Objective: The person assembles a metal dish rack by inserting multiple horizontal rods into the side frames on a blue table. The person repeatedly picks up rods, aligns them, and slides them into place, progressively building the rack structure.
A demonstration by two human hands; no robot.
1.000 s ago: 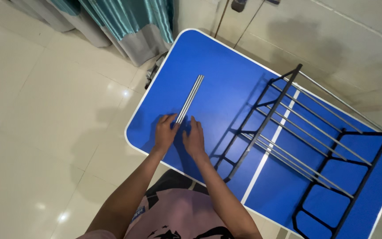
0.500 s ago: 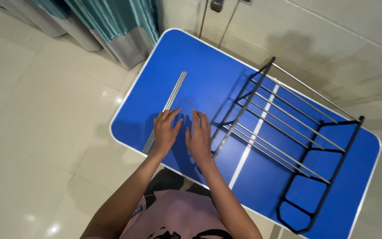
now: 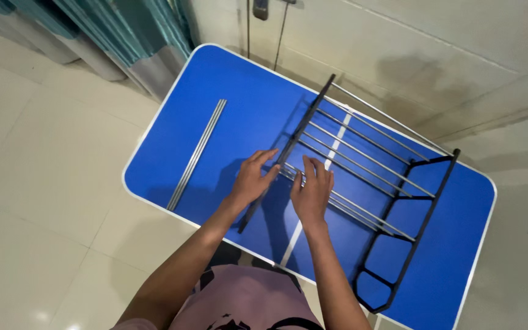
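Blue folding counter (image 3: 227, 98) is carrying a black-framed wire rack (image 3: 362, 165), lying centre to right, long axis running upper left to lower right. Both hands are resting at its near-left end: left hand (image 3: 252, 181) fingers spread on the black side bar, right hand (image 3: 313, 192) flat across the silver rods. Loose silver rods (image 3: 197, 153) are lying apart, left of frame.

rack (image 3: 362, 162) on table (image 3: 245, 110), rods (image 3: 197, 154) left of it, hands (image 3: 252, 180) at rack's near end

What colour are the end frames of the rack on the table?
Black; the rack's end frames show best in the head view, against the blue table.
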